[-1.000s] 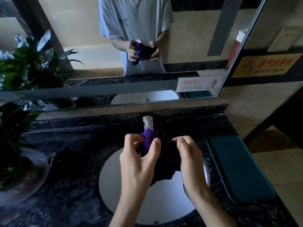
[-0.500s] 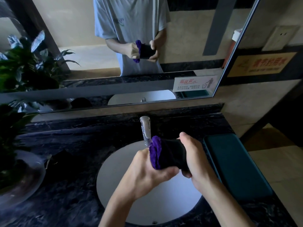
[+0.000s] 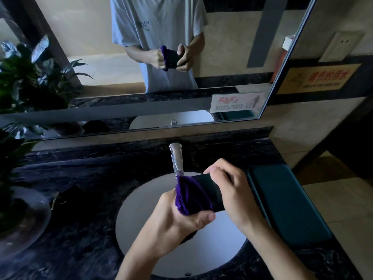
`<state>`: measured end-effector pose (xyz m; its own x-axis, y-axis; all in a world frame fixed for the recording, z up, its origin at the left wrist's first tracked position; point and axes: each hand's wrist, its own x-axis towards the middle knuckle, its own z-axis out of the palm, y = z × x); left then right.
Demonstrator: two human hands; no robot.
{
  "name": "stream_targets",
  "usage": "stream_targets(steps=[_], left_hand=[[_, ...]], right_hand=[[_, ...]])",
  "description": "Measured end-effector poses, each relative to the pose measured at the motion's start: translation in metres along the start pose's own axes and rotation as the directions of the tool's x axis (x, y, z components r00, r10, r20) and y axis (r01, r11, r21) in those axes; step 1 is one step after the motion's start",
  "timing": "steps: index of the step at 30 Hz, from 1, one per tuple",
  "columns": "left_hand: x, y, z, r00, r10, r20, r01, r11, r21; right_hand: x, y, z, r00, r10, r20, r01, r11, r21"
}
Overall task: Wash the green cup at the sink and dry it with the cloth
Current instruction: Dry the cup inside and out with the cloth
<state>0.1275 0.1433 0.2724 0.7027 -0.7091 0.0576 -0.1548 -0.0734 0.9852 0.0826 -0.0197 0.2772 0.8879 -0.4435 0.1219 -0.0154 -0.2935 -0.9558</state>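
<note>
2 hands meet over the white sink [image 3: 141,223], with the cup [image 3: 212,194], dark in this light, held between them. The right hand [image 3: 232,190] grips the cup's far end from above. The left hand [image 3: 181,221] presses the purple cloth [image 3: 189,197] into the cup's near end, thumb clamped under it. The faucet [image 3: 176,158] stands just behind the cloth.
</note>
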Motion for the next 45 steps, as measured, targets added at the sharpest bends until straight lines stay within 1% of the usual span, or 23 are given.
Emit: stream_targets(steps=[3, 4, 6, 8, 10, 12, 14, 16, 20, 22, 24, 27, 30, 31, 32, 33, 35, 36, 38, 39, 42, 44, 45], left_hand=[[0.002, 0.006, -0.005, 0.991, -0.005, 0.131, -0.01, 0.993, 0.113], [0.003, 0.007, -0.005, 0.99, 0.0, 0.14, -0.018, 0.992, 0.129], [0.004, 0.007, -0.005, 0.999, -0.03, 0.037, 0.027, 0.998, 0.057], [0.001, 0.007, -0.005, 0.989, -0.075, -0.125, 0.075, 0.997, -0.004], [-0.001, 0.005, -0.005, 0.977, -0.054, -0.208, 0.049, 0.998, -0.029], [-0.004, 0.005, -0.005, 0.962, -0.025, -0.273, 0.006, 0.997, -0.071], [-0.005, 0.009, -0.008, 0.92, 0.026, -0.39, -0.03, 1.0, -0.004], [-0.005, 0.014, -0.012, 0.896, 0.069, -0.438, -0.043, 0.997, 0.067], [-0.003, 0.023, -0.009, 0.948, -0.088, -0.307, 0.043, 0.987, -0.153], [0.0, 0.023, -0.002, 0.966, -0.077, -0.248, 0.033, 0.984, -0.177], [0.002, 0.021, 0.005, 0.972, -0.016, -0.234, -0.01, 0.994, -0.107], [0.005, 0.01, 0.011, 0.978, 0.021, -0.207, -0.025, 1.0, -0.019], [0.006, 0.0, 0.02, 0.978, -0.021, -0.206, 0.035, 0.997, 0.064], [0.005, 0.0, 0.022, 0.973, -0.044, -0.226, 0.061, 0.996, 0.072], [0.004, -0.002, 0.021, 0.971, -0.05, -0.234, 0.066, 0.996, 0.064], [0.003, -0.002, 0.018, 0.973, -0.034, -0.227, 0.041, 0.999, 0.027], [0.003, -0.002, 0.006, 0.975, -0.037, -0.218, 0.014, 0.994, -0.108], [0.003, -0.002, -0.002, 0.972, -0.095, -0.215, 0.049, 0.977, -0.208], [0.004, -0.004, -0.015, 0.977, -0.168, -0.131, 0.112, 0.929, -0.353], [0.006, -0.003, -0.016, 0.984, -0.156, -0.081, 0.119, 0.93, -0.348], [0.008, 0.004, -0.01, 0.996, -0.092, 0.019, 0.094, 0.96, -0.264], [0.009, 0.002, -0.006, 0.997, -0.06, 0.045, 0.067, 0.983, -0.172], [0.01, -0.002, -0.003, 0.996, -0.084, 0.043, 0.088, 0.99, -0.108]], right_hand=[[0.006, 0.0, -0.002, 0.94, 0.317, 0.125, -0.328, 0.94, 0.09], [0.007, 0.0, -0.002, 0.92, 0.36, 0.155, -0.377, 0.921, 0.099], [0.009, -0.001, 0.001, 0.948, 0.3, 0.105, -0.308, 0.948, 0.08], [0.009, -0.002, 0.003, 0.992, 0.129, -0.014, -0.128, 0.991, 0.025], [0.007, -0.004, 0.004, 0.997, 0.003, -0.081, -0.003, 1.0, 0.007], [0.005, -0.005, 0.004, 0.993, -0.049, -0.103, 0.053, 0.998, 0.036], [0.002, -0.005, 0.005, 0.988, -0.112, -0.108, 0.117, 0.992, 0.038], [0.0, -0.005, 0.006, 0.977, -0.185, -0.104, 0.186, 0.982, 0.005], [-0.001, -0.002, 0.01, 0.964, -0.229, -0.138, 0.231, 0.973, -0.001], [0.0, 0.0, 0.013, 0.968, -0.16, -0.192, 0.172, 0.984, 0.046], [0.001, 0.001, 0.014, 0.97, -0.076, -0.232, 0.098, 0.991, 0.088], [0.005, 0.003, 0.013, 0.964, 0.133, -0.229, -0.099, 0.983, 0.155], [0.014, 0.002, 0.007, 0.899, 0.427, -0.091, -0.41, 0.897, 0.163], [0.015, 0.0, 0.004, 0.88, 0.475, -0.026, -0.467, 0.873, 0.143], [0.016, -0.001, 0.001, 0.883, 0.467, 0.042, -0.469, 0.875, 0.122], [0.015, -0.003, -0.003, 0.91, 0.398, 0.117, -0.41, 0.905, 0.108], [0.008, -0.005, -0.011, 0.961, 0.107, 0.256, -0.127, 0.99, 0.063], [0.005, -0.004, -0.014, 0.95, -0.049, 0.308, 0.048, 0.999, 0.011], [0.001, -0.002, -0.016, 0.917, -0.272, 0.293, 0.315, 0.943, -0.11], [0.001, -0.002, -0.014, 0.921, -0.32, 0.224, 0.354, 0.925, -0.135], [0.002, -0.002, -0.001, 0.95, -0.311, 0.026, 0.312, 0.947, -0.071], [0.003, 0.0, 0.007, 0.994, -0.11, -0.017, 0.111, 0.993, 0.045], [0.004, 0.001, 0.009, 0.997, 0.071, 0.012, -0.072, 0.989, 0.13]])
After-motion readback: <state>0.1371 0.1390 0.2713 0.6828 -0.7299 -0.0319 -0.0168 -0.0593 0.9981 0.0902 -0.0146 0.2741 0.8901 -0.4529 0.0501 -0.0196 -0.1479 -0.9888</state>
